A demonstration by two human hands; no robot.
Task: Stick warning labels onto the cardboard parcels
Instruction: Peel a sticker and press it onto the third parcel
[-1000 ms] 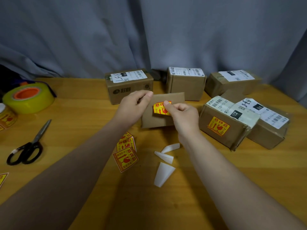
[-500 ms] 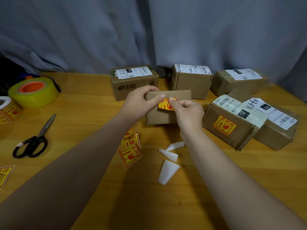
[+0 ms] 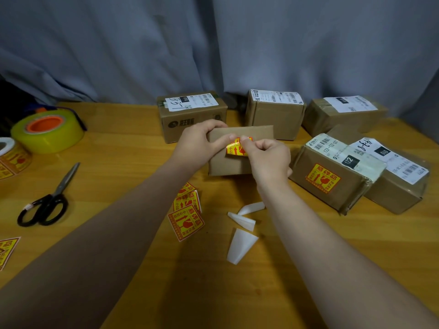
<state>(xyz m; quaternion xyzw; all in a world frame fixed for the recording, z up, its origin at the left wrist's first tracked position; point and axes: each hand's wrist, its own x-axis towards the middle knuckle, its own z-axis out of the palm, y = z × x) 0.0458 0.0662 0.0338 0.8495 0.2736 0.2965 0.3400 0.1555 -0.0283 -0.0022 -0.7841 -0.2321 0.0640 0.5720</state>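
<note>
A plain cardboard parcel (image 3: 249, 136) stands on the wooden table (image 3: 118, 174) at the centre. My left hand (image 3: 199, 146) grips its upper left edge, and the thumb touches the yellow and red warning label (image 3: 235, 149). My right hand (image 3: 268, 157) pinches the label's top right corner against the parcel's front face. To the right lies a parcel (image 3: 332, 176) with a warning label (image 3: 322, 178) stuck on its side.
Three parcels (image 3: 192, 115) (image 3: 275, 112) (image 3: 342, 112) stand at the back, another (image 3: 399, 176) lies far right. Loose labels (image 3: 186, 219) and white backing scraps (image 3: 240, 243) lie in front. Scissors (image 3: 47, 200), a yellow tape roll (image 3: 47, 131), a label roll (image 3: 11, 157) and a loose label (image 3: 7, 250) occupy the left.
Both hands brought the label up onto the parcel's front face. My left thumb has come onto the label's left part. The head camera tilted slightly.
</note>
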